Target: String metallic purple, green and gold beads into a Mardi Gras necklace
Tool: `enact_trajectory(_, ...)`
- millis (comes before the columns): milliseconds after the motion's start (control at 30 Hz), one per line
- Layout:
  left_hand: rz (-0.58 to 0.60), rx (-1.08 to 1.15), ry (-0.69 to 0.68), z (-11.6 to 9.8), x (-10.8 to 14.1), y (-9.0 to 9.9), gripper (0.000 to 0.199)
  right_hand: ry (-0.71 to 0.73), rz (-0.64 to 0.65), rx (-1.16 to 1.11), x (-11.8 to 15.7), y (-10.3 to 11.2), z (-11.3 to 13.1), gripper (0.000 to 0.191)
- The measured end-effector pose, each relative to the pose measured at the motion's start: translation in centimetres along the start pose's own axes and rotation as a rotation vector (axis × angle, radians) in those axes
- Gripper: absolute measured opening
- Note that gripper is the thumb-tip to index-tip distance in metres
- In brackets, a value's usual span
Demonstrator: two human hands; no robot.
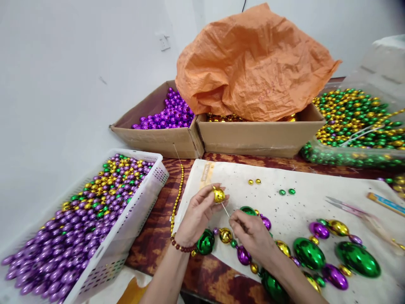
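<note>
A shiny gold bead [219,195] is pinched between the fingertips of my left hand [202,207], above the white sheet [234,175]. My right hand [251,232] is closed on a thin pale needle [225,210], whose other end meets the bead; I cannot tell how far it goes in. Below and around the right hand lies a strand of large green, purple and gold beads, among them a green bead [205,242] and a purple bead [243,255]. More of it curls to the right, with a big green oval bead [309,253].
A white basket [126,219] of mixed beads stands left. Behind are a cardboard box [158,137] of purple beads and another box [253,137] under orange wrapping [253,63]. Tweezers [344,207] and a cutter [386,203] lie right. A gold bead string [177,196] runs beside the sheet.
</note>
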State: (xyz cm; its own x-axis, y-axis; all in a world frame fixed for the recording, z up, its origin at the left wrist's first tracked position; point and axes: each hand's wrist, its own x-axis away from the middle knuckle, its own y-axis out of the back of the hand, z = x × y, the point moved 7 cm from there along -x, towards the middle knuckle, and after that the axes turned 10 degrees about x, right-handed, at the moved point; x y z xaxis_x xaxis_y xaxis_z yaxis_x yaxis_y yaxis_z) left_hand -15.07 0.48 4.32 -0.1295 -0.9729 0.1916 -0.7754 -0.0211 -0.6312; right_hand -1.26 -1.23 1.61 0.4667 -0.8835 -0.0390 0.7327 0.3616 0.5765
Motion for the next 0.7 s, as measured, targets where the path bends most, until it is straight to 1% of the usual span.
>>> enact_trajectory(67, 0.046, -0.177, 0.039, 0.5, -0.1, 0.3, 0.034, -0.025, -0.027, -0.028, -0.4, 0.6, -0.1, 0.019)
enact_trajectory(100, 0.043, -0.3, 0.02, 0.5, -0.3, 0.8, 0.034, -0.042, -0.035, -0.052, -0.5, 0.8, -0.3, 0.019)
enact_trajectory(200, 0.022, -0.787, -0.12, 0.0, -1.1, 2.3, 0.026, -0.084, -0.041, -0.135, -0.6, 1.1, -1.0, 0.02)
enact_trajectory(267, 0.089, -1.098, -0.16, 0.6, -1.6, 2.7, 0.019, -0.095, -0.04, -0.171, -0.5, 1.0, -1.4, 0.019)
enact_trajectory(333, 0.177, -1.285, -0.166, 1.8, -1.9, 2.8, 0.019, -0.098, -0.045, -0.174, -0.4, 0.7, -1.6, 0.019)
enact_trajectory(400, 0.222, -1.349, -0.167, 2.5, -2.2, 2.9, 0.018, -0.094, -0.052, -0.157, -0.1, 0.6, -1.7, 0.019)
enact_trajectory(433, 0.218, -1.335, -0.166, 2.6, -2.4, 3.1, 0.016, -0.091, -0.055, -0.144, 0.0, 0.6, -1.7, 0.019)
enact_trajectory(467, 0.187, -1.284, -0.166, 2.4, -2.6, 3.4, 0.016, -0.087, -0.055, -0.13, 0.1, 0.5, -1.7, 0.019)
enact_trajectory(533, 0.057, -1.062, -0.157, 1.3, -3.1, 4.4, 0.015, -0.077, -0.046, -0.109, 0.2, 0.5, -1.7, 0.02)
enact_trajectory(600, -0.094, -0.708, -0.132, -0.1, -3.3, 5.7, 0.016, -0.062, -0.021, -0.1, 0.4, 0.3, -1.6, 0.02)
enact_trajectory(633, -0.147, -0.512, -0.118, -0.6, -3.2, 6.2, 0.017, -0.051, -0.006, -0.097, 0.4, 0.2, -1.6, 0.02)
enact_trajectory(700, -0.186, -0.173, -0.092, -1.3, -3.0, 6.5, 0.018, -0.022, 0.018, -0.088, 0.5, -0.1, -1.4, 0.02)
